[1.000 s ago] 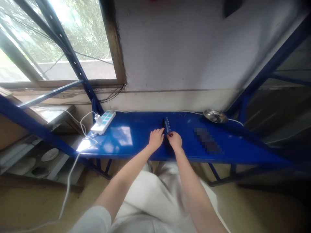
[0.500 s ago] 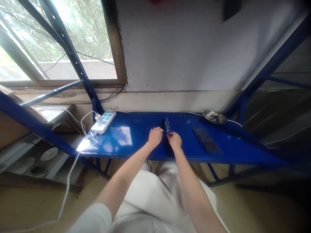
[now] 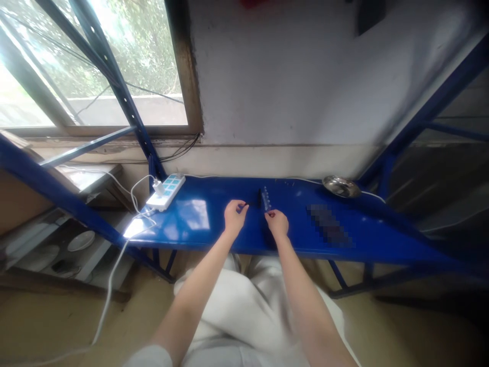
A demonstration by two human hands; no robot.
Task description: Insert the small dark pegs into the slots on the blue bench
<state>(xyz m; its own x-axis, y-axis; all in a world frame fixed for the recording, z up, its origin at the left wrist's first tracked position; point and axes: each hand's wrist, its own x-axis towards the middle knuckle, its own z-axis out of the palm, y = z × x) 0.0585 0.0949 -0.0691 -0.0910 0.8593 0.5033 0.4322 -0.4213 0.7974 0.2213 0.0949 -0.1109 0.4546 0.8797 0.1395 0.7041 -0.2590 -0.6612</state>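
At the far left, a window (image 3: 145, 76) stands above a low shelf (image 3: 82, 270) that carries a pale dish (image 3: 81, 241), and a blue post (image 3: 122, 92) slants up in front of the glass. A white cable (image 3: 109, 290) hangs from the left end of the blue counter (image 3: 221, 239), where a white power strip (image 3: 170, 192) with blue sockets lies aslant, a plug (image 3: 158, 187) in it. Sunlight glares on the counter between the power strip and the left hand (image 3: 234, 216). That hand is closed, thumb and fingertips pinched on a thin dark piece (image 3: 251, 204) that points right; its far end is too small to make out. Just beyond it, near the middle of the counter, is the clear strip (image 3: 266, 197), with a row of round bumps and a black edge along its left side. The right hand (image 3: 278, 223) grips the strip's near end between thumb and forefinger, the other fingers curled. Small bits (image 3: 289, 184) lie near the wall behind. Farther right are a dark pixelated item (image 3: 330, 225) and, behind it, a shiny metal bowl (image 3: 341, 186) close to the wall.
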